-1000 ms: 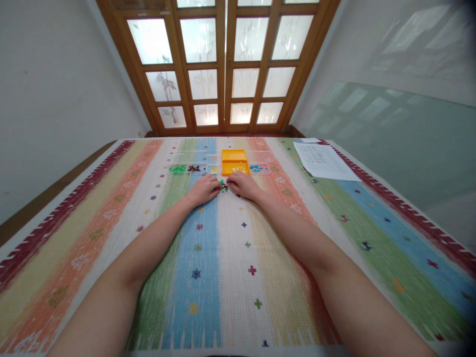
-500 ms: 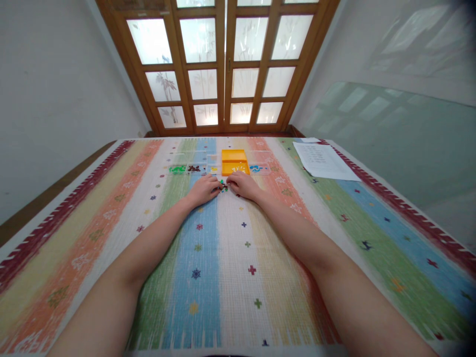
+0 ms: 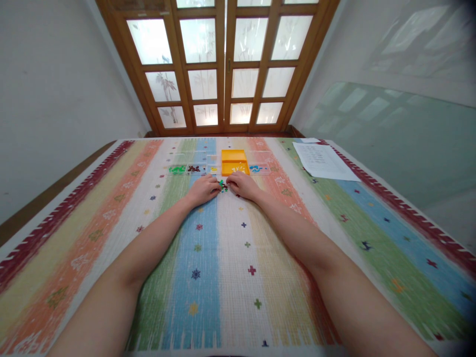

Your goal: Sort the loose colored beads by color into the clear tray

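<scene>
My left hand (image 3: 204, 190) rests on the cloth with its fingers bent and pressed together, the tips at a small cluster of green and dark red pieces (image 3: 223, 187). From the other side my right hand (image 3: 241, 185) reaches the same cluster, thumb and fingers drawn into a pinch. Whatever either hand grips is too small and too covered to name. Just beyond the hands stands an open orange box (image 3: 233, 155) with white pieces (image 3: 238, 169) inside. Beside it are green pieces (image 3: 177, 169), dark brown pieces (image 3: 194, 169), yellow pieces (image 3: 213, 169) and blue pieces (image 3: 256, 169) in clear compartments.
A striped, patterned cloth (image 3: 197, 297) covers the table. White printed sheets (image 3: 325, 161) lie at the back right. Behind the table are wooden doors with frosted panes (image 3: 227, 64). A glass panel (image 3: 401, 144) leans along the right wall.
Both hands stay almost in place over the cluster. Only slight finger movement shows, and a bit more of the green pieces is visible between them.
</scene>
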Available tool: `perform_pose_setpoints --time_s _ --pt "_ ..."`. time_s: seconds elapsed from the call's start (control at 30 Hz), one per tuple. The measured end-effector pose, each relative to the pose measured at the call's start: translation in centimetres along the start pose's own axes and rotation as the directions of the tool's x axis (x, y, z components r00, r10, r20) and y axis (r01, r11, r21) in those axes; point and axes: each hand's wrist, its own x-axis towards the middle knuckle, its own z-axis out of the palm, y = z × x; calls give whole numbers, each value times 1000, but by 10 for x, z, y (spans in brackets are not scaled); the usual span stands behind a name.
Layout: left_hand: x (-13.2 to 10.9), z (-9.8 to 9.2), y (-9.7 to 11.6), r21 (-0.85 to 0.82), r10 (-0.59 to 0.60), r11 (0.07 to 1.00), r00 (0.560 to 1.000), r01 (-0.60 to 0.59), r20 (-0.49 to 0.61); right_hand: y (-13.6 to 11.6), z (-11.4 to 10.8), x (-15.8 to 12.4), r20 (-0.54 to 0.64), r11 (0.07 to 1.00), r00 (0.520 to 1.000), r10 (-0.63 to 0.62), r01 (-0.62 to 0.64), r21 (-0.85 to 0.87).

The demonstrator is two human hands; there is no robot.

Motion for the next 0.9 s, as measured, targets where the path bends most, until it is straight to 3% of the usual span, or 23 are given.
perform_pose_setpoints --time_s 0.37,0.47,0.57,0.67,0.77,0.9 --pt "-2 2 -5 -18 -38 999 998 38 -46 -4 -3 0 -14 1000 1000 -25 25 -13" --pt "-4 2 -13 -23 -118 993 988 116 -104 -6 -3 0 -2 1000 1000 -11 11 -12" --pt "-7 0 -27 -54 -265 964 950 260 -165 -5 -3 0 0 1000 1000 -5 5 -9" --pt "-13 -4 -47 -113 -433 902 869 418 -240 -3 -2 0 -7 1000 1000 -17 17 -6" --pt "-23 -12 -72 -174 -557 829 753 532 -351 -3 -2 0 2 1000 1000 -29 29 -3" --pt "-44 -24 -106 -242 -722 666 527 706 -449 -5 -3 0 11 999 1000 -29 29 -15"
